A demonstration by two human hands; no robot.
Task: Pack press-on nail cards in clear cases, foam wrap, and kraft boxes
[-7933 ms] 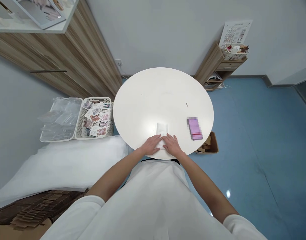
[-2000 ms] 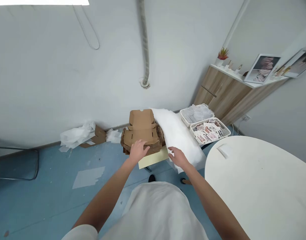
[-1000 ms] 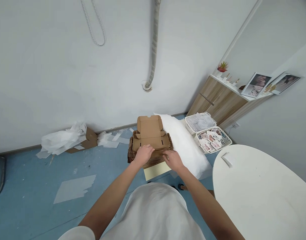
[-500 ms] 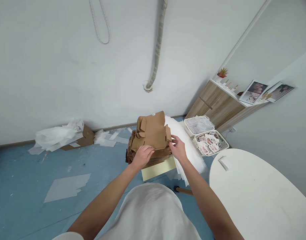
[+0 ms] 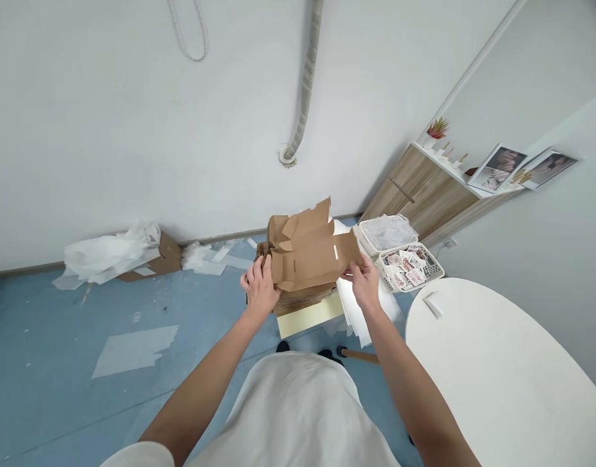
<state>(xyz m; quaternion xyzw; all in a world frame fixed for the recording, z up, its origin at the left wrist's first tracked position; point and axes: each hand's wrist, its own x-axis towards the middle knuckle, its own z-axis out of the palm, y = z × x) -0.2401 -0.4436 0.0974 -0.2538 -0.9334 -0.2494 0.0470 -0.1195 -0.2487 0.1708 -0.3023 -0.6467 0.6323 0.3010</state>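
An unfolded brown cardboard box point(image 5: 312, 256) with slots and side flaps lies tilted over a stack of similar flat boxes point(image 5: 302, 299). My left hand point(image 5: 261, 285) is closed on its left side flap, fingers curled over the edge. On the opposite side, my right hand point(image 5: 363, 280) pinches the right flap, thumb and fingers together. Beneath the stack, a pale yellow surface point(image 5: 310, 318) shows at the front. The back flap of the box stands partly raised.
White sheets point(image 5: 351, 305) lie right of the stack. Beyond them are a basket of clear packets point(image 5: 386, 235) and a basket of printed cards point(image 5: 409, 269). A round white table point(image 5: 497, 363) stands right. Scraps and a carton point(image 5: 168, 256) lie along the wall.
The top box has risen and shifted right off the stack. My left hand has moved from its front edge to the left flap, and my right hand has moved right with its flap.
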